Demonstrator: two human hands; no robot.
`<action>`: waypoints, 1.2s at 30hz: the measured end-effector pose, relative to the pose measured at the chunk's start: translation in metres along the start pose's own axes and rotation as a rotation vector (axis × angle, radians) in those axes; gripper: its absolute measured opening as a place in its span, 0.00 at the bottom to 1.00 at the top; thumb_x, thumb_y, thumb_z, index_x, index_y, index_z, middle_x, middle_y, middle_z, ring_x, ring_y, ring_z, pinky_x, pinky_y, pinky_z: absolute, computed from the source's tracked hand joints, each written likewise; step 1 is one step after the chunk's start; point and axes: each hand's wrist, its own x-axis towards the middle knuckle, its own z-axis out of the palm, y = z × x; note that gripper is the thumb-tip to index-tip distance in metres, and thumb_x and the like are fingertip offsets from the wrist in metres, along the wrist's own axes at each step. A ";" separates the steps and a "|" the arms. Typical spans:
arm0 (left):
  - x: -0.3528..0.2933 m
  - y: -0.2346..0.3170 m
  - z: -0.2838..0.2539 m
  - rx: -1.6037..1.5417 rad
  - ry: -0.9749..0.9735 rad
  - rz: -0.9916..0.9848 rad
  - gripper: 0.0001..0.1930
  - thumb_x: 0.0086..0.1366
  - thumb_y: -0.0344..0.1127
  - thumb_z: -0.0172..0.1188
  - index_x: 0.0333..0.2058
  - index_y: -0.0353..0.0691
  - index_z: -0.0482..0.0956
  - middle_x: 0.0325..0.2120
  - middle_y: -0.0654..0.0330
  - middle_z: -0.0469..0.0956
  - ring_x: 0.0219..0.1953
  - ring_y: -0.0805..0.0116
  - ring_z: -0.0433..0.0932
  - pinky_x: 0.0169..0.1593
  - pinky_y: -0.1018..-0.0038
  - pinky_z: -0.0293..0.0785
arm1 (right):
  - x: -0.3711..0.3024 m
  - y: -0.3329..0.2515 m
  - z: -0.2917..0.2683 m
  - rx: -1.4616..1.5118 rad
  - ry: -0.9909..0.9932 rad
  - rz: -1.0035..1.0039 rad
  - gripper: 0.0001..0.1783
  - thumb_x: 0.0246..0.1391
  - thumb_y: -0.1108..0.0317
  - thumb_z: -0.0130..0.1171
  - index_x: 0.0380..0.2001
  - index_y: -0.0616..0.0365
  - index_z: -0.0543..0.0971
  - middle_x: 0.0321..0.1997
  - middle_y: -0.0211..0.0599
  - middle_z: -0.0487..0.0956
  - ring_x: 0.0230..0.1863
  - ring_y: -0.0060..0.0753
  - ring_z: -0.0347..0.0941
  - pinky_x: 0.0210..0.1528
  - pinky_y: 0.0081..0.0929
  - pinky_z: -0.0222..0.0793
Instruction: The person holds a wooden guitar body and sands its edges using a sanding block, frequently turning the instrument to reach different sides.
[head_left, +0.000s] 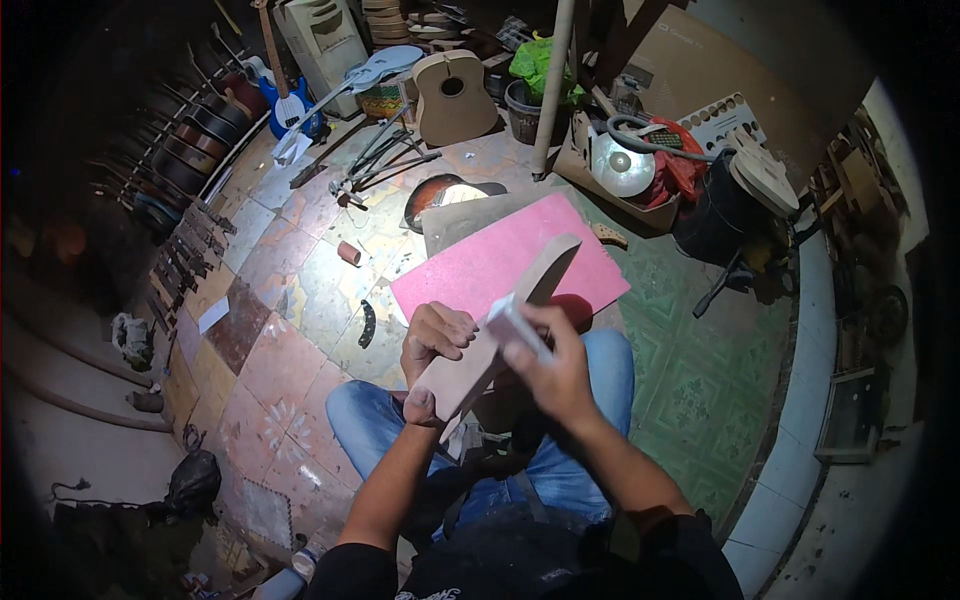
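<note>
A long, flat wooden piece (461,385) with a rounded far end lies slantwise over my lap, its near end toward my left. My left hand (432,345) grips that near end, thumb on the close edge and fingers curled at the other side. In my right hand (560,365) is a small pale grey rectangular block (512,328), pressed between thumb and fingers. The block sits against the upper face of the wood, about midway along; whether it touches fully is hidden. Beneath the far end lies a pink board (470,268).
A grey board (455,232) and a sunburst guitar body (425,200) lie beyond the pink one. A dark curved piece (367,323) and a brown cylinder (349,252) are on the tiles at left. An unfinished guitar body (455,110) stands behind; a cluttered box (650,212) is at right.
</note>
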 end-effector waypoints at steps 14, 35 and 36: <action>0.006 -0.001 0.011 -0.022 0.015 0.010 0.27 0.55 0.63 0.55 0.29 0.39 0.72 0.34 0.55 0.69 0.39 0.62 0.71 0.49 0.62 0.70 | -0.023 -0.015 0.028 0.150 0.187 -0.208 0.27 0.57 0.60 0.66 0.53 0.67 0.71 0.50 0.49 0.76 0.53 0.37 0.74 0.60 0.35 0.69; 0.013 -0.005 0.020 0.042 0.038 0.036 0.27 0.56 0.62 0.52 0.29 0.38 0.70 0.33 0.54 0.69 0.38 0.63 0.69 0.48 0.63 0.69 | 0.008 0.018 0.012 0.030 0.247 0.062 0.34 0.58 0.52 0.66 0.55 0.69 0.70 0.49 0.44 0.74 0.51 0.32 0.70 0.60 0.33 0.65; 0.013 -0.005 0.021 0.032 0.040 0.035 0.27 0.56 0.62 0.53 0.29 0.38 0.70 0.33 0.54 0.69 0.38 0.62 0.69 0.48 0.63 0.69 | 0.001 0.015 0.011 0.042 0.204 0.023 0.34 0.58 0.52 0.66 0.55 0.69 0.70 0.49 0.44 0.74 0.52 0.31 0.70 0.60 0.33 0.65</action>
